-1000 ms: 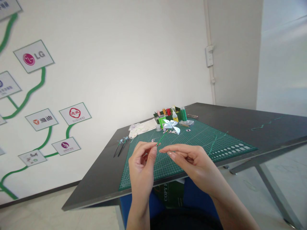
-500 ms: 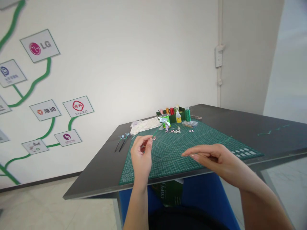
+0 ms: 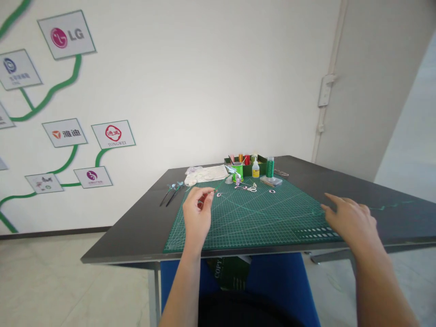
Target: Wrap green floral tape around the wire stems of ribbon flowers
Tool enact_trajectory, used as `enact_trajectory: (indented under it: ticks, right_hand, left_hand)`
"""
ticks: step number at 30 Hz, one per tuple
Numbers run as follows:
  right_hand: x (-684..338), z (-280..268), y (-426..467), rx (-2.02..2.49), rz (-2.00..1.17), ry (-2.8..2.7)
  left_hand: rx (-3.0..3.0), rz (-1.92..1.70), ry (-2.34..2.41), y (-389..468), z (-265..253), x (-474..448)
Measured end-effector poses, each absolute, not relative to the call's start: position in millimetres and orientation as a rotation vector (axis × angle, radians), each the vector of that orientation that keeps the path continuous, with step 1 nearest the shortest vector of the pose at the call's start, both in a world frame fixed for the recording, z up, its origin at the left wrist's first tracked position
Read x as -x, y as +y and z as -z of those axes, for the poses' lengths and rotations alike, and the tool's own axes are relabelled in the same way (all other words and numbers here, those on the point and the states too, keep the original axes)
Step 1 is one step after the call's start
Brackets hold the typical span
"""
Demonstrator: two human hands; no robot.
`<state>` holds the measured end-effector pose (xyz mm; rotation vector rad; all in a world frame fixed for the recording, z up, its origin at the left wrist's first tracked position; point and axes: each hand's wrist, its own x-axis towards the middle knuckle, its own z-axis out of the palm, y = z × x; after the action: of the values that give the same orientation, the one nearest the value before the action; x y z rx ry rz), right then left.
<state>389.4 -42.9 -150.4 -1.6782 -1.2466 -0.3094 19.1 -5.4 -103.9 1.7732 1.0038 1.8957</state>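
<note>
My left hand is closed in a pinch over the left part of the green cutting mat. Between thumb and fingertips it holds the thin green stem of a pale blue flower, which points up and away from me. Over the right edge of the mat, my right hand has its fingers stretched out and apart, with nothing visible in them. Closest to its fingertips is a bit of green thread on the mat. A longer green thread trails across the dark table beyond.
At the back stand a green pot, a glue bottle, a green thread spool and a box of spools. White-handled scissors lie before them. Two flower stems rest left; white paper lies behind.
My right hand has moved right, away from my left hand, and its fingers have spread. The left hand keeps its pinch on the flower stem. The camera view has shifted somewhat.
</note>
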Motion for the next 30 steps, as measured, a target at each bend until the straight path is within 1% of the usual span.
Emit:
enact_trajectory:
  ticks: [3,4,7,10,11,13,15,23,30]
  right_hand:
    - [-341,141,-57,1.626,0.369,-1.259]
    - [-319,137,-60,1.553,0.301,-1.282]
    - [-254,122,-67,1.313,-0.076,-1.373]
    - [-205,109,-69,1.094,-0.582,-1.441]
    - [-194,106,-69,1.028,-0.7,-1.44]
    - [-181,104,-70,0.941,-0.808,-1.414]
    - [-175,104,-73,0.91,-0.802,-1.394]
    - [-179,106,-88,0.899,-0.615,-1.451]
    - [-182,106,-94,0.893,-0.559,-1.474]
  left_hand:
    - [-1.841,-1.824,0.957,-16,103,-32]
    - [-1.861,-1.799,0.937,-19,103,-35]
    - [-1.896,-1.738,0.878,-30,100,-39]
    - [-1.901,-1.737,0.843,-39,97,-36]
    - [-1.895,-1.748,0.836,-41,95,-35]
    - [-1.878,-1.773,0.831,-45,93,-32]
    - [-1.866,-1.788,0.829,-48,92,-31]
    - [-1.818,-1.771,0.77,-51,93,-35]
    - [-1.844,-1.742,0.751,-56,90,-35]
